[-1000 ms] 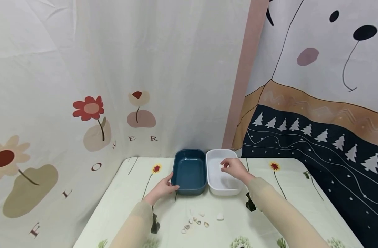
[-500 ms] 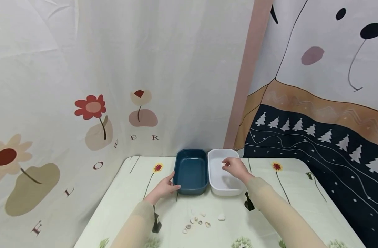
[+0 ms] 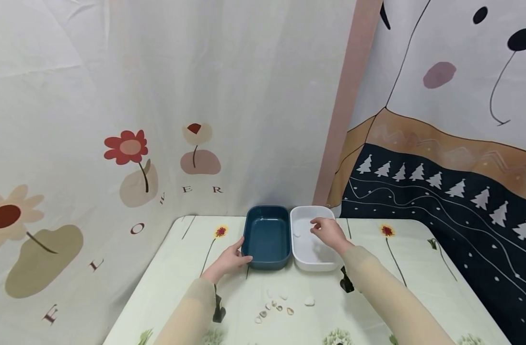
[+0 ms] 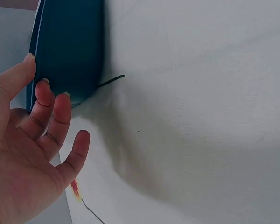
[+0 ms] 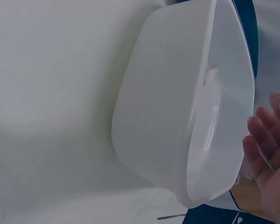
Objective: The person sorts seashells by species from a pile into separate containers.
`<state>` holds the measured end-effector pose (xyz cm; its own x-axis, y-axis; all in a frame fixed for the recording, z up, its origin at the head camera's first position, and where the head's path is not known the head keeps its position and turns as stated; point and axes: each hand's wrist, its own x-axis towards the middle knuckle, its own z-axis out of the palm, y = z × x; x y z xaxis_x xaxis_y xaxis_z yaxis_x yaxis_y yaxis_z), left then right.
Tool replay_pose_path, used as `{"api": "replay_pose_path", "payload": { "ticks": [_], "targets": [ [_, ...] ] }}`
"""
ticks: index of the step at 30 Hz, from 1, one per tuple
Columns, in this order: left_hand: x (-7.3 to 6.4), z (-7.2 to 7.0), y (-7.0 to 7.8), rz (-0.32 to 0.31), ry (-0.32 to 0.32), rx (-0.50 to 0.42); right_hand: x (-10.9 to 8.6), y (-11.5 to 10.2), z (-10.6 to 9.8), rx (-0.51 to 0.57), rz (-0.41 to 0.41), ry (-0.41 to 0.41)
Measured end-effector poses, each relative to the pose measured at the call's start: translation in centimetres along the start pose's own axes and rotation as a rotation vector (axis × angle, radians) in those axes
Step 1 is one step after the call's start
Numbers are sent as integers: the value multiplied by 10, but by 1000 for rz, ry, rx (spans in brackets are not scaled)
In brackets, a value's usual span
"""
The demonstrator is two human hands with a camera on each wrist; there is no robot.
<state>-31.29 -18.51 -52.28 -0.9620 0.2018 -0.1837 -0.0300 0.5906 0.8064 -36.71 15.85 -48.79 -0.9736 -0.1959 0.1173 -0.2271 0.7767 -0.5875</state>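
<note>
My left hand (image 3: 229,261) rests against the left side of a dark teal baking dish (image 3: 267,265), thumb and fingertips touching it near the rim. In the left wrist view the fingers (image 4: 59,122) are loosely bent beside its wall. My right hand (image 3: 329,233) hovers over a white baking dish (image 3: 315,266), with nothing between its fingers. One small white shell (image 3: 297,234) lies inside the white dish, also showing as a pale lump (image 5: 211,74) in the right wrist view. Nothing lies in the teal dish in the head view.
Several small brown and white seashells (image 3: 290,311) lie on the tablecloth in front of the dishes, with a larger white shell (image 3: 309,301) to their right. The two dishes stand side by side at the table's back edge, close to a curtain (image 3: 263,120).
My right hand has let go of the small white shell it was pinching; the shell now lies in the white dish. My left hand stays at the teal dish.
</note>
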Motion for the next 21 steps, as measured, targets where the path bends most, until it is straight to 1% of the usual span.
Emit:
{"api": "replay_pose_path", "payload": {
  "ticks": [5, 9, 15, 21],
  "targets": [
    [1, 1, 2, 0, 14, 14, -4, 3, -1, 33, 4, 1],
    [1, 2, 1, 1, 15, 4, -10, 4, 0, 59, -35, 22],
    [0, -1, -3, 3, 27, 14, -25, -1, 1, 80, -94, 58],
    [4, 0, -1, -19, 19, 25, -46, -1, 2, 95, -137, 29]
  ]
}}
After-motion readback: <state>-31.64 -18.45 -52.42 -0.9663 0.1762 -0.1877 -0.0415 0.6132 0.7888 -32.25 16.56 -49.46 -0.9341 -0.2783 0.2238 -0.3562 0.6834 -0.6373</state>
